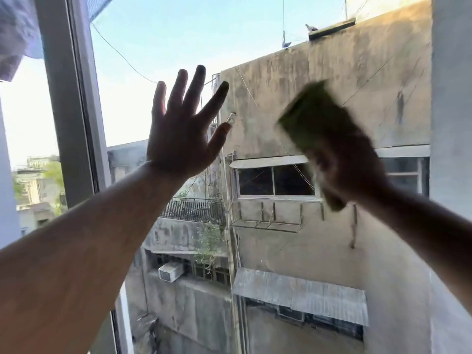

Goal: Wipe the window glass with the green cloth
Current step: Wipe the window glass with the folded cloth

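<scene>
The window glass point(293, 246) fills most of the view, with a concrete building and sky behind it. My right hand point(350, 172) presses a folded green cloth point(314, 116) flat against the pane at the right; both are blurred by motion. A corner of the cloth pokes out below the hand. My left hand point(181, 134) rests against the glass left of centre, fingers spread wide and pointing up, holding nothing.
A grey vertical window frame point(74, 123) stands at the left, with a second pane beyond it. A pale wall or frame edge point(452, 123) bounds the glass on the right. White fabric point(15, 29) hangs at the top left corner.
</scene>
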`<state>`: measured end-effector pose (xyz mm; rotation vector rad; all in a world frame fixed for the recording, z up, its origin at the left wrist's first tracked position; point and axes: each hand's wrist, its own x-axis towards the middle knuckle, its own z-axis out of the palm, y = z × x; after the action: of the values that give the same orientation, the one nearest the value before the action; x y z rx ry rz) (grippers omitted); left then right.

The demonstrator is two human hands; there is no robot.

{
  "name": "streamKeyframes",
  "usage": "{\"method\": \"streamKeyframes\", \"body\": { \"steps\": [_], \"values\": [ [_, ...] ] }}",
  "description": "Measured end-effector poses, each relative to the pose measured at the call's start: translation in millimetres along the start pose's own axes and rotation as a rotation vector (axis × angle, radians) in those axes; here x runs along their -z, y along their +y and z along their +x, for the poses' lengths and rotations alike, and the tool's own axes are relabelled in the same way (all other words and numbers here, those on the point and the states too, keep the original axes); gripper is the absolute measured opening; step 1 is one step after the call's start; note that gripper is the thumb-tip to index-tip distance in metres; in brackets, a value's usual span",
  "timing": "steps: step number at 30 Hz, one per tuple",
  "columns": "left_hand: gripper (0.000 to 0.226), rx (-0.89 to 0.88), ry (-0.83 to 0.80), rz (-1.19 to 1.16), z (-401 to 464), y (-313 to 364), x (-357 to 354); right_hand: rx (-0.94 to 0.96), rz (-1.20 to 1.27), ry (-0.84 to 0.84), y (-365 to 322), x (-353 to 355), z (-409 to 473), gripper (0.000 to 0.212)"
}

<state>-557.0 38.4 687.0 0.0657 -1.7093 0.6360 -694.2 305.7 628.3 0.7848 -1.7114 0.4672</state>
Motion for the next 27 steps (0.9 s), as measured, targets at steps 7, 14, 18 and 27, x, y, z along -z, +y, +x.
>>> {"method": "streamKeyframes", "body": {
  "steps": [7, 14, 18, 27],
  "values": [
    [0.064, 0.002, 0.015, -0.007, 0, 1, 3, 0.338, -0.068, -0.110, -86, -30, -53, 0.068],
    [0.062, -0.001, 0.023, -0.022, -1, 0, 0, 0.023, -0.089, -0.044, -19, 1, 2, 0.080],
    [0.063, -0.007, 0.034, -0.006, 0, 0, -1, 0.044, -0.123, -0.055, -74, -23, -22, 0.079],
    [0.063, 0.001, 0.037, -0.022, 0, 0, -3, -0.080, -0.072, -0.118, 11, 26, -9, 0.077]
  ]
}}
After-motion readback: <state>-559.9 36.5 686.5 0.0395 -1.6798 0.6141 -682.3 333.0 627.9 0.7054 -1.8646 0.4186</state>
